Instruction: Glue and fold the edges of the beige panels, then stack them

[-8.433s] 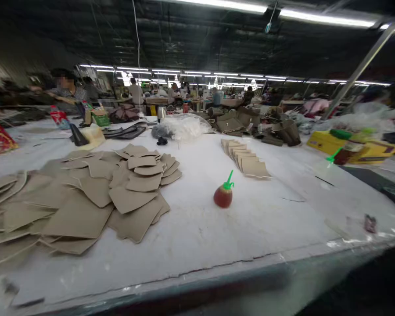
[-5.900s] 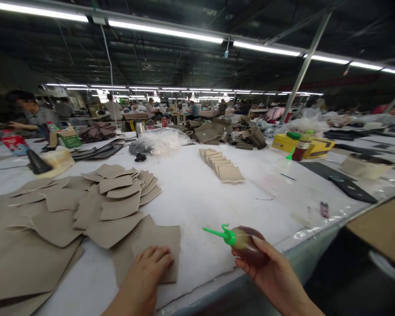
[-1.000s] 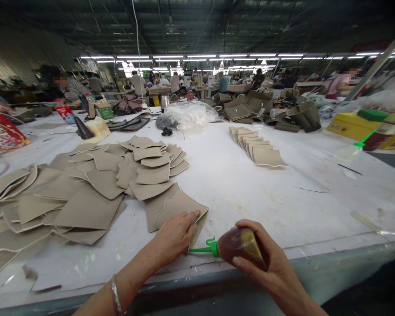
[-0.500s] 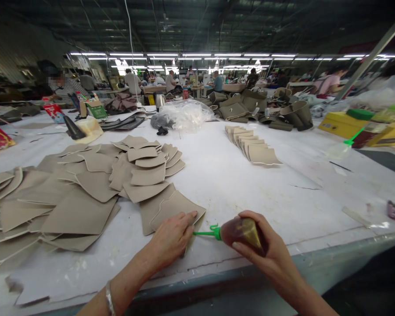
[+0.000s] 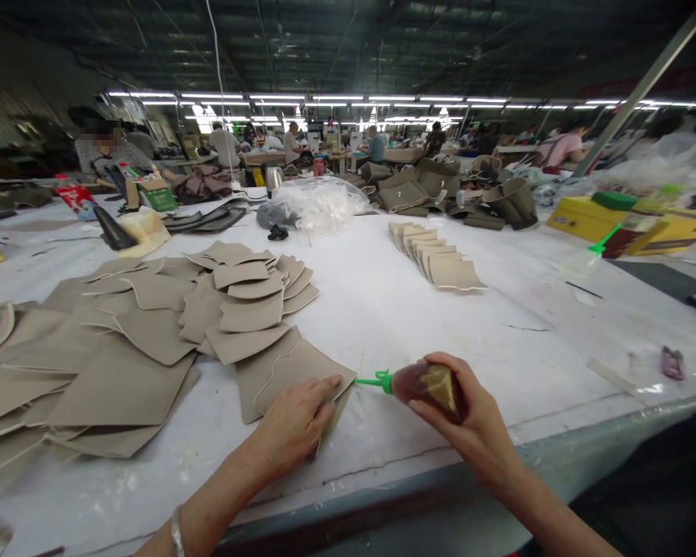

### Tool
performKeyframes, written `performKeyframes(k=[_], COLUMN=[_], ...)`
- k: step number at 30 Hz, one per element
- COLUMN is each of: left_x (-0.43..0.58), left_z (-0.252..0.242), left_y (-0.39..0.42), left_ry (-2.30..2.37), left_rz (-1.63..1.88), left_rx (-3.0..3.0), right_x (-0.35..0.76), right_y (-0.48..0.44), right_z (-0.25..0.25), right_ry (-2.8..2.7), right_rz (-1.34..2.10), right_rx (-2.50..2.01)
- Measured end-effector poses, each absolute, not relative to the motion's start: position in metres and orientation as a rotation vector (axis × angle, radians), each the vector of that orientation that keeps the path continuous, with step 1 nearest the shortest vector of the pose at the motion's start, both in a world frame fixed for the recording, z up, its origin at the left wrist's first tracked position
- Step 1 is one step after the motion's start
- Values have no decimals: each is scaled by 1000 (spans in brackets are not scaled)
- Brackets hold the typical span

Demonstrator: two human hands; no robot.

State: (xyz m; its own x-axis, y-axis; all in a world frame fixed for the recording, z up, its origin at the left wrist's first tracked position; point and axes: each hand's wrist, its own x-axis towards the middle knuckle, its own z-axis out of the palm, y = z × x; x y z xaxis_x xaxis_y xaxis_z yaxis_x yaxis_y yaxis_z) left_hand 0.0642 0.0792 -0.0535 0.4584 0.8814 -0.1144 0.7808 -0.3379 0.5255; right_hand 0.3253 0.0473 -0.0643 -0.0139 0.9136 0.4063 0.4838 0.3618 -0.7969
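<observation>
My right hand (image 5: 469,402) is wrapped around a squeeze bottle (image 5: 426,388) of dark amber liquid, tipped on its side. Its thin green nozzle points left, and the tip is at the right corner of a grey-beige leather piece (image 5: 295,367). My left hand (image 5: 295,418) holds that piece near the same corner, index finger stretched along the top; its thumb is hidden. Part of a piece shows below these fingers, angled down toward the table. Left of my hands lies a spread heap of similar pieces (image 5: 127,371), overlapping one another.
A fanned row of leather pieces (image 5: 449,271) lies beyond my right hand. Farther back are a clear plastic bag (image 5: 319,203), dark olive leather parts (image 5: 406,193) and a yellow box (image 5: 585,220). A second green-tipped bottle (image 5: 583,261) is at right. Co-workers sit in the background.
The nozzle tip has moved up and right along the piece's edge to its corner, and the bottle has risen slightly. My left hand stays on the piece. The whole view has shifted a little.
</observation>
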Motion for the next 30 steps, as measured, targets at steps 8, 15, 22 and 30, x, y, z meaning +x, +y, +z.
performKeyframes(k=[8,15,22,30], left_x=[65,68,52,-1], left_z=[-54,-49,-41,-78], left_y=[81,80,87,121], left_ry=[1383,1386,1600,1898], left_rz=[255,256,441,429], left_rx=[2183,2153,2090,1774], right_x=[323,324,329,383], right_y=[37,41,28,46], right_z=[-68,-67,-66,-79], right_ry=[-1685,-1582,-752,-43], right_rz=[598,601,1505,1554], right_rx=[-1231,-1295,-1006,-628])
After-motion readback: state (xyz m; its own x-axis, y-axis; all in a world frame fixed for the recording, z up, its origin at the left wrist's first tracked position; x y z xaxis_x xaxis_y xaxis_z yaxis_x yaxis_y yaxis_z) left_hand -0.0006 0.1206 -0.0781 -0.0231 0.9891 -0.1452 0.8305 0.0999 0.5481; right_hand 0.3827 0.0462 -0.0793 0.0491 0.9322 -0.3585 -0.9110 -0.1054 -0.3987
